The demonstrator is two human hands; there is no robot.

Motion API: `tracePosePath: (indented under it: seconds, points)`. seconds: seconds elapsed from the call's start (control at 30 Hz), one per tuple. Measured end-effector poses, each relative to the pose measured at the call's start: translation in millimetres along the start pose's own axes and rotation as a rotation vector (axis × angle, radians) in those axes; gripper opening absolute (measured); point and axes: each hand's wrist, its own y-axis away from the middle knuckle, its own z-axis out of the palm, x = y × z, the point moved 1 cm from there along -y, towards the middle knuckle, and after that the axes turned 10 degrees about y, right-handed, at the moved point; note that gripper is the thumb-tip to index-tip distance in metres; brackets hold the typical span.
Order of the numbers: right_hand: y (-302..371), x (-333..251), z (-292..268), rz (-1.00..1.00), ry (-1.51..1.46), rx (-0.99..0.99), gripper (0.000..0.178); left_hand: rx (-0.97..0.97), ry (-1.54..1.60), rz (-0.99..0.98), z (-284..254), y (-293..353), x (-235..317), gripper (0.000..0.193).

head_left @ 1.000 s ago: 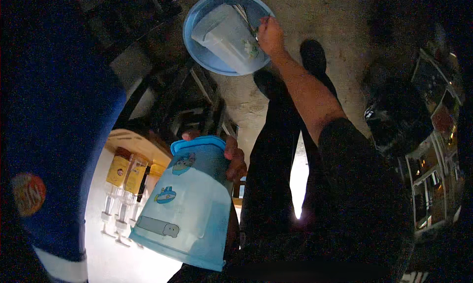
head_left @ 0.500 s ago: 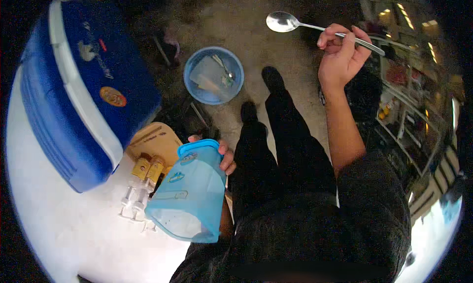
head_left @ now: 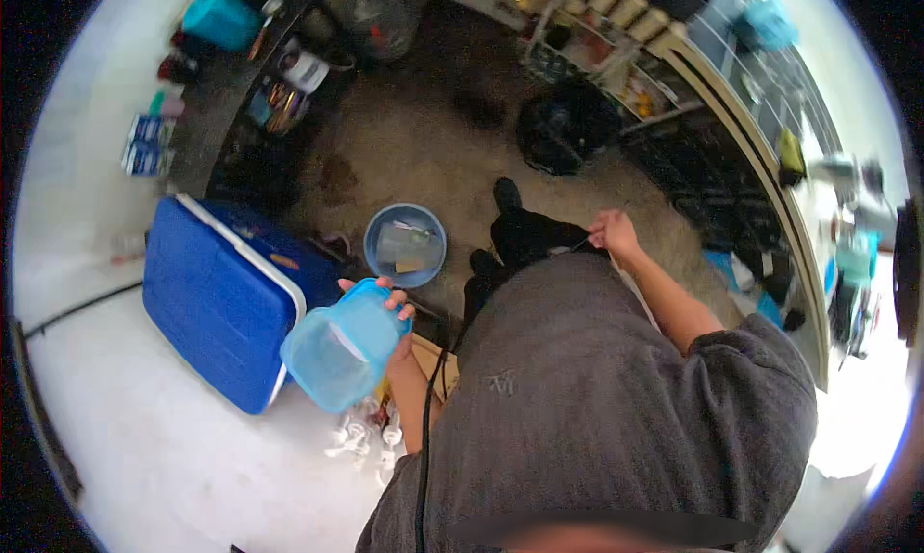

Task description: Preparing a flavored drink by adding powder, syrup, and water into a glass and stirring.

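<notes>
One lt-blue plastic container [head_left: 332,356] at ~8 o'clock from view ctr, L hand [head_left: 398,305] part-curled round its far end. R hand [head_left: 613,231] ~3 o'clock, pinched on spoon [head_left: 559,251], blurry. Blue basin [head_left: 371,248] on floor ~10 o'clock.

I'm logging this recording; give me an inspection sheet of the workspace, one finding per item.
Surface: brown floor with a dark patch.
Job's things: blue container; thin spoon, blurred; basin on the floor, pale items inside.
Clutter: blue cooler, black bag.
Hands: left hand grips the container; right hand pinches the spoon.
Cables: black cable along the shirt.
Surroundings: loaded rack beside the bag.
</notes>
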Motion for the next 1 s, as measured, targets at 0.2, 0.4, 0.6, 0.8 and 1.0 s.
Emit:
tracePosePath:
  seconds: [0.2, 0.4, 0.6, 0.8, 1.0]
  points:
    - [118.2, -11.6, -96.5, -0.266, 0.044, 0.616, 0.032, -0.055, -0.081, -0.164, 36.6, -27.2, -14.4, 0.052]
    - [185.5, 46.0, -73.1, -0.262, 1.013, 0.223, 0.025, -0.031, -0.082, -0.432, 54.7, -89.6, -52.9, 0.055]
    - [231.4, -1.2, -109.8, -0.115, 0.630, 0.649, 0.022, 0.047, -0.128, -0.663, 48.7, -142.1, -106.8, 0.054]
    - [221.8, -30.1, -136.6, -0.162, 0.864, 0.438, 0.023, -0.030, -0.125, -0.935, 29.4, -198.2, -210.2, 0.046]
    - [210.1, -145.9, -245.5, -0.577, -0.196, 0.565, 0.040, -0.165, -0.261, -0.885, 54.2, -254.2, -319.1, 0.048]
